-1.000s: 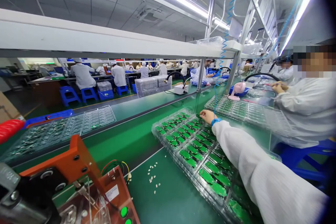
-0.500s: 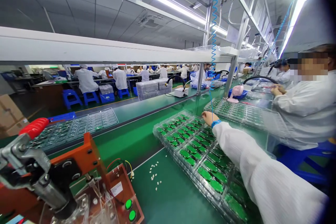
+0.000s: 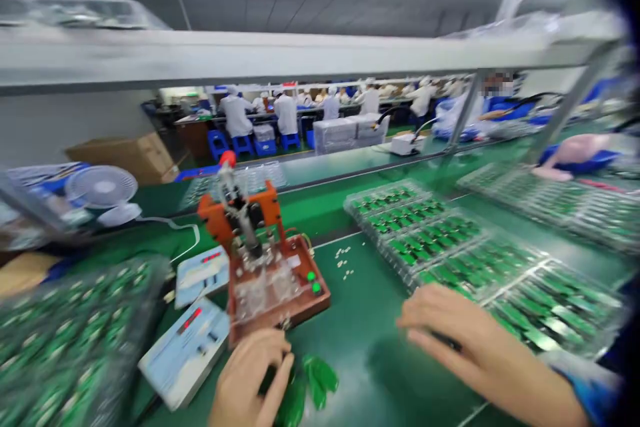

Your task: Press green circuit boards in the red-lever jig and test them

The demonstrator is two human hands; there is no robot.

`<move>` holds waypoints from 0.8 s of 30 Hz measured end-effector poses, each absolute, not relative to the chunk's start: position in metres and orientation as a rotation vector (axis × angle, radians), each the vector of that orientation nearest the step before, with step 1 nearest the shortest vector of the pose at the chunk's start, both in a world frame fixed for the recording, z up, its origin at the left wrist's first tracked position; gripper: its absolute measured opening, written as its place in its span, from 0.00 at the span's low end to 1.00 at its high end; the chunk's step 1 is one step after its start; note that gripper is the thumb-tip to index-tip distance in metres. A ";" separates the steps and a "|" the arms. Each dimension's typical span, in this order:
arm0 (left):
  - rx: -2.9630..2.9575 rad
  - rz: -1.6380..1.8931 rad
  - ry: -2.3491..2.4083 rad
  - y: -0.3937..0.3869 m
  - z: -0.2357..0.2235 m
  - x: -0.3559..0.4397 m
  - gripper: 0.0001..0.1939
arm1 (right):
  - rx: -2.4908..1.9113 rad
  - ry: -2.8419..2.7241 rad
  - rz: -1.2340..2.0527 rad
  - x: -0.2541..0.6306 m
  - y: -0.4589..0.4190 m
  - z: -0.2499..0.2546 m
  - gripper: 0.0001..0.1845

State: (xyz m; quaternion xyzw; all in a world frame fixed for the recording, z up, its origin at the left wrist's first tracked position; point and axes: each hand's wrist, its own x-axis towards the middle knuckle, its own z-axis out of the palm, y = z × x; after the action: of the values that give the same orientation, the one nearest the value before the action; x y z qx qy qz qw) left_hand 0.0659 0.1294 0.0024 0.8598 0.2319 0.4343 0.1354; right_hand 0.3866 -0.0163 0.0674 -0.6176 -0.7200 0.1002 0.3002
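Circuit boards (image 3: 314, 383), light, stiff and probably brittle, are best taken by their edges and lie on the green mat (image 3: 360, 373) just beside the left hand (image 3: 247, 380), whose grip cannot be made out, as is also so for the right hand (image 3: 465, 343), which is held at the edge of the plastic trays (image 3: 480, 273).
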 end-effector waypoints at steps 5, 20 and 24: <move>2.497 1.097 0.674 0.138 -0.001 0.043 0.04 | -1.404 -1.866 0.699 0.301 -0.004 -0.003 0.10; 2.332 0.450 0.786 0.125 -0.017 0.033 0.22 | -1.244 -2.040 1.165 0.323 0.062 -0.034 0.23; 2.441 0.442 0.919 0.122 -0.023 0.042 0.14 | -1.266 -2.052 1.115 0.319 0.061 -0.038 0.20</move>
State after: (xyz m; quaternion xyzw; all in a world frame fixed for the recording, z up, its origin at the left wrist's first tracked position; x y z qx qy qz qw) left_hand 0.0423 0.1216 -0.0229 0.8944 0.3368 0.1620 0.2457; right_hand 0.3192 0.0607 -0.0378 -0.4626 -0.7499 0.4074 0.2402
